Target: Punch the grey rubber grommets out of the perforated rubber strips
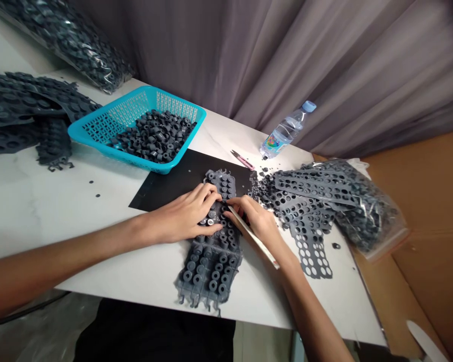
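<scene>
A grey rubber sheet (211, 266) studded with moulded rings lies on the white table (41, 211), partly over a black mat (173, 183). My left hand (191, 216) presses on the sheet's middle, its fingers curled and pinching at the rings. My right hand (254, 218) rests beside it on the sheet's right edge and grips a thin stick-like tool (254, 236), whose tip meets the sheet near my left fingertips.
A turquoise basket (98, 125) holds several loose grey rings. Punched-out sheets (309, 201) and a clear bag (377, 221) lie at the right. More ring sheets (18, 110) are stacked at the left, with a water bottle (285, 131) and pink scissors (243, 160) behind.
</scene>
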Demonstrator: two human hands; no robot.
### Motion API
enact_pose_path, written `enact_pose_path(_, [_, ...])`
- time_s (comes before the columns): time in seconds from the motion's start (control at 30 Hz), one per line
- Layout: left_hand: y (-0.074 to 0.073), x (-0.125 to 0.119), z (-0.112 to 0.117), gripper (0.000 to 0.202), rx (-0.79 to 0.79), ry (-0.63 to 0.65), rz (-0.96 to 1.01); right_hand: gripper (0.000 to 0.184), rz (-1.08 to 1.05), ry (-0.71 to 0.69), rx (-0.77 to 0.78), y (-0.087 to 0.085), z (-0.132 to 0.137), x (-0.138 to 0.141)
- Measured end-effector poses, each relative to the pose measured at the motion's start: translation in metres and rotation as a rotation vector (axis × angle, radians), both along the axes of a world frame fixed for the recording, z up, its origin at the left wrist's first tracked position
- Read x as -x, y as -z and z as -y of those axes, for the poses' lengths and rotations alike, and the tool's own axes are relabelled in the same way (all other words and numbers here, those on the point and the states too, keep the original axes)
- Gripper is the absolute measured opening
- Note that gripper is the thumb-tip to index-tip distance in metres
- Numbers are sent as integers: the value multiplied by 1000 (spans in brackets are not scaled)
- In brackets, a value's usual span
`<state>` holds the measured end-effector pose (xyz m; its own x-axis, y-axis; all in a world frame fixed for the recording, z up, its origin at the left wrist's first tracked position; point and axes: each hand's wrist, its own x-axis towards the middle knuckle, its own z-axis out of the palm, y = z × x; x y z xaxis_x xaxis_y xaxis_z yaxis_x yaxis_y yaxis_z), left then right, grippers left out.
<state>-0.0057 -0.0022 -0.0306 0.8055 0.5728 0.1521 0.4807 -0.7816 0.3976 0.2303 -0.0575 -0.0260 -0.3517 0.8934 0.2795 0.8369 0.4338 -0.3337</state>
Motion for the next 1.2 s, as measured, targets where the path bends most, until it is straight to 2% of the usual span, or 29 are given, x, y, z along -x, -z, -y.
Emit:
enact_pose_path(0.2, [1,0,0,60,0,4,11,24,-73,-53,17,-1,0,-3])
enact_pose_path(0.43, [1,-1,0,62,-13,2,11,20,-72,-14,-1,1,-1,-3])
enact_pose_path(0.67, [1,-1,0,63,3,-5,1,19,21,32,3,-1,0,2])
enact_pose_path(0.8, [0,-1,0,64,9,-10,-18,25,97,24,-14,-3,1,5])
enact_pose_path(0.97, [0,-2,0,64,1,-7,-7,25,157,26,-37,1,2,11])
enact_pose_path(1.03, [2,-3,1,62,-10,-18,3,28,149,90,-35,3,0,13])
enact_pose_path(1.17, [4,-3,2,59,-19,-28,13,34,28,394,-99,2,-3,6])
enact_pose_path(1.2, [5,-3,2,59,-15,-26,15,34,-15,431,-111,0,-4,3])
